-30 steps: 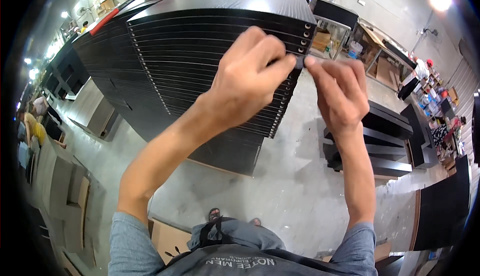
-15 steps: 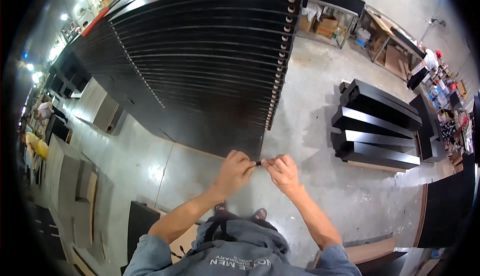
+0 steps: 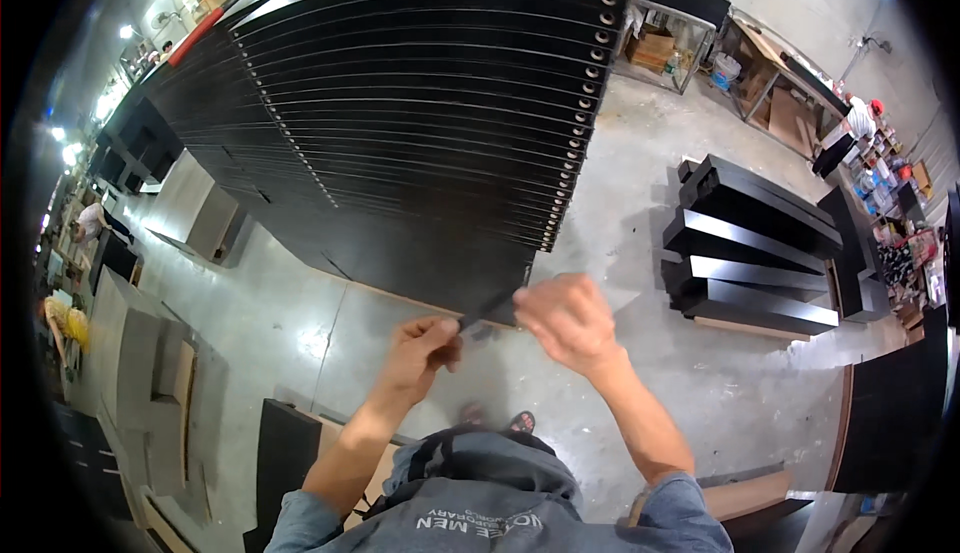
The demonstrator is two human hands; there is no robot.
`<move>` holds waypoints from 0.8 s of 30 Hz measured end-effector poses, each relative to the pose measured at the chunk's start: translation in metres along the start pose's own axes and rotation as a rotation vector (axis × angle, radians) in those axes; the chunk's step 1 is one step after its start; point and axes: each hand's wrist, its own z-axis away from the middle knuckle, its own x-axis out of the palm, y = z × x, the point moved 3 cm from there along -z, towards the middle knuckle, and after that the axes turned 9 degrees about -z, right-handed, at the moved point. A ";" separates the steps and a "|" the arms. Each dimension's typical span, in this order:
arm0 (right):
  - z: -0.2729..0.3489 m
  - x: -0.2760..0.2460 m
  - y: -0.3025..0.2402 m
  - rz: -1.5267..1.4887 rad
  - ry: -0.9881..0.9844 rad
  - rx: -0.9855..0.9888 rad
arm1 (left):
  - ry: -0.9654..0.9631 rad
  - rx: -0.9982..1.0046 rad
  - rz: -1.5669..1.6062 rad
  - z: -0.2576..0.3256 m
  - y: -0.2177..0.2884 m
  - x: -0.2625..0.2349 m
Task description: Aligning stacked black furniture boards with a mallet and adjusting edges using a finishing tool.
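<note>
Both hands meet at chest height: left hand [image 3: 425,348] and right hand [image 3: 568,321] each pinch one end of a thin dark strip [image 3: 490,308] stretched between them. Just beyond stands a tall stack of glossy black panels [image 3: 420,123] with drilled edges. Uneven pulling might snap or drop the strip.

- We saw the tall stack of black panels [image 3: 400,143] walling off the front.
- A smaller pile of black boards [image 3: 750,263] blocked our right.
- Bare concrete floor [image 3: 620,193] lay open between them.
</note>
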 end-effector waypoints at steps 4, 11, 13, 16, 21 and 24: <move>-0.005 -0.008 0.035 -0.182 0.251 0.609 | 0.092 -0.021 0.176 0.012 -0.013 -0.029; 0.026 0.018 0.095 -0.902 0.380 0.964 | 0.051 -0.060 0.331 0.018 -0.034 -0.052; 0.024 0.021 0.095 -0.872 0.374 0.939 | 0.059 -0.052 0.349 0.020 -0.031 -0.052; 0.032 0.009 0.099 -0.863 0.354 0.906 | -0.002 0.013 0.415 0.023 -0.018 -0.036; 0.027 0.009 0.054 -0.734 0.310 0.974 | 0.038 0.090 0.313 0.026 0.011 -0.007; -0.013 -0.015 0.014 -0.948 0.257 0.969 | -0.005 0.170 0.294 0.020 0.044 0.043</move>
